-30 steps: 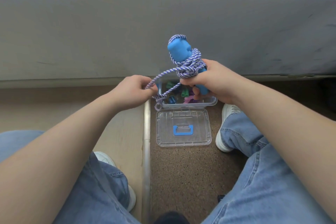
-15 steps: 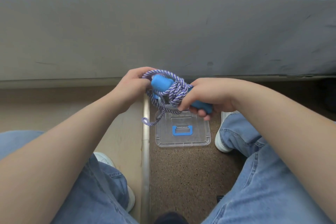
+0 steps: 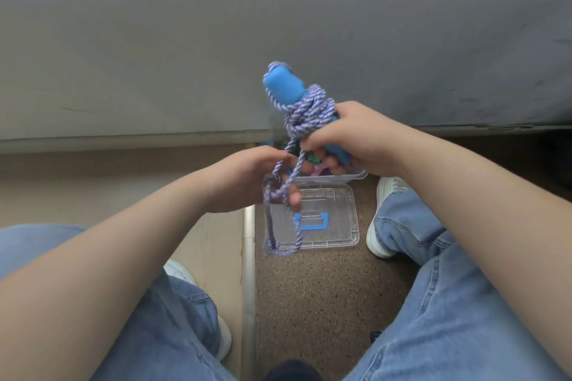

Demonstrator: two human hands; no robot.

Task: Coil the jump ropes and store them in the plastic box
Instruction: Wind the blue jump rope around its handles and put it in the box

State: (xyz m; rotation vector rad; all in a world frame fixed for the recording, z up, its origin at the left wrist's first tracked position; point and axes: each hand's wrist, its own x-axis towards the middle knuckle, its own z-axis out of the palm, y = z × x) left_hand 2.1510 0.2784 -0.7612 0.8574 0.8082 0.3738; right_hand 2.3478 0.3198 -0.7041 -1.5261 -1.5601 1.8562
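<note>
My right hand (image 3: 349, 139) grips the blue handles (image 3: 283, 88) of a jump rope, tilted up and to the left, with purple-and-white rope (image 3: 309, 116) wound around them. A loose loop of rope (image 3: 280, 226) hangs from the coil down past my left hand (image 3: 250, 179), whose fingers pinch the strands. Beneath my hands, on the floor, is the clear plastic box (image 3: 349, 176), mostly hidden, with colourful items inside. Its clear lid (image 3: 334, 219) with a blue handle lies flat in front of it.
A grey step or wall (image 3: 154, 65) rises just beyond the box. A metal strip (image 3: 248, 272) divides the pale floor on the left from the brown speckled floor (image 3: 309, 294). My jeans-clad legs and white shoes (image 3: 383, 219) flank the lid.
The right hand has raised the handles from low and level to tilted upward. The left hand has come off the coil and dropped lower, and a longer loop of rope now hangs down.
</note>
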